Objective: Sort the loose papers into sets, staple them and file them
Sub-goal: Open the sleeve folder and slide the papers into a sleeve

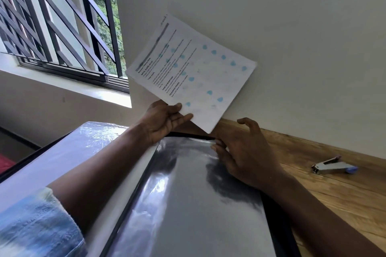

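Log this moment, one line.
left hand holds printed paper set | right hand touches clear plastic sleeve | silver stapler on wooden table

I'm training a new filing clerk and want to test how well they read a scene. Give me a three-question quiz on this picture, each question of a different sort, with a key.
1. Multiple choice: what does the left hand hold? A) a pen B) printed papers C) nothing
2. True or false: the stapler lies on the wooden table, apart from both hands.
3. Fill in the blank: the right hand touches the top edge of a plastic ____ in the folder.

Key: 1 B; 2 true; 3 sleeve.
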Available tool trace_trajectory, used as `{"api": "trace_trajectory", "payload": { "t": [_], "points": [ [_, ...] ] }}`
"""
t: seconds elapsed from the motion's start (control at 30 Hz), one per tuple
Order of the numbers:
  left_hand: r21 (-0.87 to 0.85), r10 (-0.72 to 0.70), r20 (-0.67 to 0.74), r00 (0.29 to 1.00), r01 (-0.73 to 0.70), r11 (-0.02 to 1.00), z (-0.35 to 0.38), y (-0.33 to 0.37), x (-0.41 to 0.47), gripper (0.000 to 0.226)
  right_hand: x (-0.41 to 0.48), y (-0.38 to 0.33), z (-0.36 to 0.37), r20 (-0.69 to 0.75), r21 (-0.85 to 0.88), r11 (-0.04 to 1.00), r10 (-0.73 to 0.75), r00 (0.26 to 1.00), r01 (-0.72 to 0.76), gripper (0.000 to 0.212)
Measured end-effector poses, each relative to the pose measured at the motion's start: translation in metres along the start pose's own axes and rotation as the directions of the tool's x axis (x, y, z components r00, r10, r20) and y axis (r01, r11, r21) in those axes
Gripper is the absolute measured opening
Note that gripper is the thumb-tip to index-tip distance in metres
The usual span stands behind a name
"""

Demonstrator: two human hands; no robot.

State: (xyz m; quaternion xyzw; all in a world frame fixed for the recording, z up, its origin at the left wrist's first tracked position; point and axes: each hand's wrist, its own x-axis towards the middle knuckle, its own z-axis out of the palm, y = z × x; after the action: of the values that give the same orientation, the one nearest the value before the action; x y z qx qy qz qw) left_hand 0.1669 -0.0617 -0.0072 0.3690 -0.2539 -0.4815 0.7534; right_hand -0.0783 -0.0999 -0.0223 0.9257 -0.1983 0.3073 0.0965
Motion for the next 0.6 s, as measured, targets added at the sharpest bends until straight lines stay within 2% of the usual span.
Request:
{"api": "trace_trajectory", "payload": {
  "t": [0.13, 0.33, 0.47, 0.57, 0.6],
  "points": [
    [0.048, -0.050, 0.056, 0.997, 0.047, 0.998, 0.006, -0.006, -0.005, 0.028, -0.004, 0.004, 0.004, -0.036, -0.133, 0.991, -0.016, 0.999, 0.012, 0.015],
    [0.137, -0.148, 0.116, 0.982, 0.132, 0.982, 0.005, -0.009, -0.010, 0.029, -0.008, 0.006, 0.005, -0.081, -0.235, 0.966, 0.087, 0.993, -0.104, 0.040],
    [0.251, -0.231, 0.099, 0.968, 0.200, 0.947, -0.007, 0.002, -0.010, 0.031, -0.012, 0.010, 0.009, -0.129, -0.151, 0.971, 0.165, 0.978, -0.183, 0.041],
    [0.347, -0.276, 0.063, 0.959, 0.238, 0.907, -0.021, 0.016, -0.008, 0.053, -0.014, 0.009, 0.012, -0.224, -0.064, 0.976, 0.188, 0.956, -0.207, 0.034],
    [0.353, -0.294, 0.065, 0.954, 0.254, 0.900, -0.024, 0.020, -0.009, 0.051, -0.014, 0.009, 0.013, -0.253, -0.033, 0.978, 0.190, 0.949, -0.204, 0.032]
  ]
}}
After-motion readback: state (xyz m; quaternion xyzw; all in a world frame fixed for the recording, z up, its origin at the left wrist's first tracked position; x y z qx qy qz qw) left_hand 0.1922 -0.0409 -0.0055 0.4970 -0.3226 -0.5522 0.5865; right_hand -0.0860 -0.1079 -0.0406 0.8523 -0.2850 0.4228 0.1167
